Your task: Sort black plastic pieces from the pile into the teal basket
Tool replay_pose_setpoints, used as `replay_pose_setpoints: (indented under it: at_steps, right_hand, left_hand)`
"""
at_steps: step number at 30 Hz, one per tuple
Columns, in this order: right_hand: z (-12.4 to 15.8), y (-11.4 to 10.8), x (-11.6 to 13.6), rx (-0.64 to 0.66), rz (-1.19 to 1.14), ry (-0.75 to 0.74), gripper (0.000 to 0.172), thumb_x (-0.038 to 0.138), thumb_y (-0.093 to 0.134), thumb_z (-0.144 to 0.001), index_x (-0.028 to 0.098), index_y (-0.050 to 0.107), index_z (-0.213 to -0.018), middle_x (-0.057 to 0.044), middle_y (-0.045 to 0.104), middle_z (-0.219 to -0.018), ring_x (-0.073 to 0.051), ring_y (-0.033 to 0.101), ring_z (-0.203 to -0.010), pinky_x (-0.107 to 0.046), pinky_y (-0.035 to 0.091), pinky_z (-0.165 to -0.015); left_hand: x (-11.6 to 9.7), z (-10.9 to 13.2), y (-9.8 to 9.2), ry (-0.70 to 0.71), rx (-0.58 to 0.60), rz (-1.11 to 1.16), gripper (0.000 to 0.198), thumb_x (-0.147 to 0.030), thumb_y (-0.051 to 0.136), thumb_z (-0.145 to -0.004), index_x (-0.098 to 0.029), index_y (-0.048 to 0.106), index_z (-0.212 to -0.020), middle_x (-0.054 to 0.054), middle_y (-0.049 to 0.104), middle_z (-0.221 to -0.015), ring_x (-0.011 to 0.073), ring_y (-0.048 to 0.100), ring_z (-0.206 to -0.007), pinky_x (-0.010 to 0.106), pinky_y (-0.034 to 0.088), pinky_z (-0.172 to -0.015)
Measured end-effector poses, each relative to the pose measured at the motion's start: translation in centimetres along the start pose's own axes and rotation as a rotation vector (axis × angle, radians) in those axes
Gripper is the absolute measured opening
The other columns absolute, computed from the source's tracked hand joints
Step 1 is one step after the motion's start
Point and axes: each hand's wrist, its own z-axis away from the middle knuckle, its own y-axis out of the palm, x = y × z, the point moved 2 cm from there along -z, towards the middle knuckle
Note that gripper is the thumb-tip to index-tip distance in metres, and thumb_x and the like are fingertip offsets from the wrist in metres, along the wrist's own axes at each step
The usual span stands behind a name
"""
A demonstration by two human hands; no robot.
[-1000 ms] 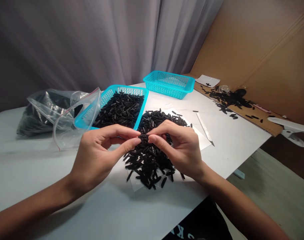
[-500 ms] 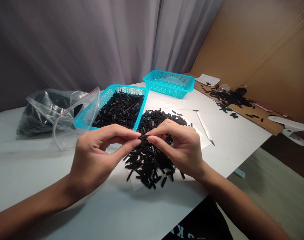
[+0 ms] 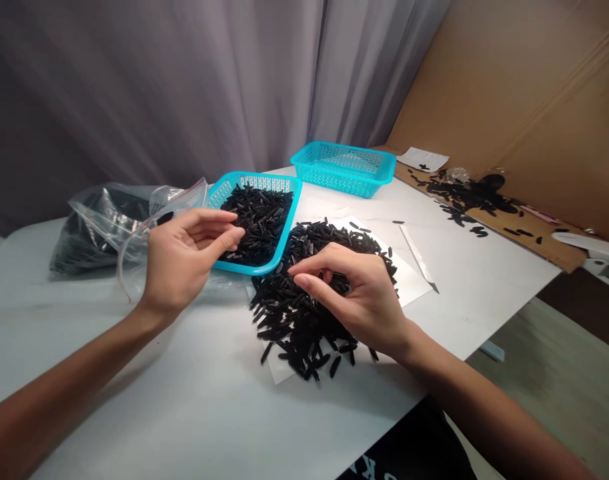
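Black slim pieces [image 3: 284, 313] lie heaped on a white sheet [image 3: 409, 287] on the desk [image 3: 184, 400], with more of them filling a blue basket [image 3: 259, 270] set between ten and eleven o'clock from the heap. The left hand [image 3: 181, 260] is at the basket's left side, thumb and forefinger parted with nothing visible between them. The right hand [image 3: 364, 300] is curled over the heap, thumb and forefinger tips close; I cannot tell whether a piece sits between them, dark against dark as they are.

Each piece looks very light and fairly stiff, perhaps a bit slippery where it shines, and thin enough to snap if bent hard. A gentle pinch near one end, or across the narrow sides, should suit it; packed as they are, neighbours may cling or slide along.

The left hand hides the basket's near left corner, and the right covers part of the heap. Between nine and ten o'clock, the clear bag [image 3: 104, 227] shows only a dark mass through its creases. At five o'clock the lettered black cloth [image 3: 404, 447] is cut off, as is the pale fitting [image 3: 597, 250] at three.
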Motion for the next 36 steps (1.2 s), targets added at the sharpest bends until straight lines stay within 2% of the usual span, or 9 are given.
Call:
replay_pose_setpoints:
  at_steps: [5, 8, 12, 17, 22, 26, 30, 36]
  right_hand:
    - [0.3, 0.4, -0.3, -0.029, 0.064, -0.038, 0.005, 0.015, 0.079, -0.089, 0.02, 0.077, -0.09, -0.001, 0.079, -0.08, -0.014, 0.066, -0.07, -0.027, 0.053, -0.065]
    - [0.5, 0.7, -0.3, -0.023, 0.081, -0.055, 0.005, 0.019, 0.08, -0.089, 0.02, 0.077, -0.092, -0.001, 0.078, -0.079, -0.014, 0.066, -0.068, -0.028, 0.053, -0.066]
    - [0.6, 0.7, 0.1, -0.022, 0.064, -0.084, 0.004, 0.016, 0.076, -0.092, 0.019, 0.078, -0.092, -0.002, 0.078, -0.078, -0.014, 0.065, -0.067, -0.028, 0.053, -0.065]
    - [0.6, 0.2, 0.4, -0.088, 0.055, -0.109, 0.007, 0.013, 0.074, -0.092, 0.02, 0.077, -0.092, -0.001, 0.076, -0.076, -0.014, 0.065, -0.066, -0.028, 0.053, -0.064]
    - [0.5, 0.0, 0.3, -0.116, 0.056, -0.089, 0.007, 0.014, 0.076, -0.09, 0.02, 0.076, -0.089, 0.0, 0.076, -0.075, -0.013, 0.064, -0.064, -0.027, 0.053, -0.061]
    - [0.5, 0.2, 0.1, -0.089, 0.028, -0.063, 0.007, 0.013, 0.075, -0.09, 0.02, 0.075, -0.087, 0.0, 0.076, -0.076, -0.012, 0.063, -0.064, -0.025, 0.051, -0.058]
    - [0.5, 0.5, -0.1, -0.042, 0.017, -0.057, 0.008, 0.011, 0.073, -0.09, 0.019, 0.074, -0.086, 0.0, 0.075, -0.076, -0.012, 0.064, -0.066, -0.024, 0.05, -0.059]
    - [0.5, 0.7, -0.2, 0.032, -0.039, -0.021, 0.006, 0.021, 0.077, -0.091, 0.017, 0.074, -0.088, -0.001, 0.076, -0.078, -0.011, 0.064, -0.065, -0.023, 0.049, -0.058]
  left_hand:
    - [-1.3, 2.1, 1.3, 0.044, 0.153, 0.057, 0.016, -0.027, 0.087, -0.079, -0.022, 0.076, -0.09, -0.001, 0.077, -0.086, 0.0133, 0.075, -0.079, 0.02, 0.064, -0.077]
    - [-2.4, 3.4, 1.8, 0.044, 0.189, 0.098, 0.015, -0.025, 0.088, -0.078, -0.023, 0.076, -0.087, -0.002, 0.077, -0.084, 0.0136, 0.076, -0.078, 0.019, 0.065, -0.072]
    - [-2.7, 4.0, 1.8, 0.061, 0.214, 0.14, 0.016, -0.02, 0.088, -0.078, -0.024, 0.075, -0.085, -0.003, 0.077, -0.084, 0.0128, 0.076, -0.079, 0.02, 0.066, -0.076]
    - [-2.6, 4.2, 1.4, 0.194, 0.214, 0.075, 0.022, -0.02, 0.089, -0.077, -0.027, 0.075, -0.093, -0.005, 0.078, -0.091, 0.0132, 0.076, -0.084, 0.024, 0.065, -0.085]
    - [-2.5, 3.9, 1.3, 0.278, 0.198, -0.102, 0.018, -0.025, 0.085, -0.082, -0.028, 0.077, -0.098, -0.004, 0.078, -0.094, 0.0141, 0.074, -0.08, 0.027, 0.064, -0.079]
    - [-2.7, 3.8, 1.4, 0.325, 0.216, -0.141, 0.006, -0.022, 0.079, -0.088, -0.028, 0.079, -0.09, -0.003, 0.079, -0.088, 0.0147, 0.074, -0.08, 0.027, 0.062, -0.077]
    - [-2.9, 3.9, 1.6, 0.369, 0.249, -0.164, 0.008, -0.019, 0.077, -0.089, -0.026, 0.078, -0.088, -0.003, 0.079, -0.086, 0.0133, 0.073, -0.078, 0.024, 0.06, -0.074]
    - [-2.9, 3.8, 1.8, 0.441, 0.308, -0.223, 0.006, -0.019, 0.076, -0.089, -0.025, 0.076, -0.09, -0.001, 0.078, -0.09, 0.0153, 0.075, -0.082, 0.025, 0.06, -0.074]
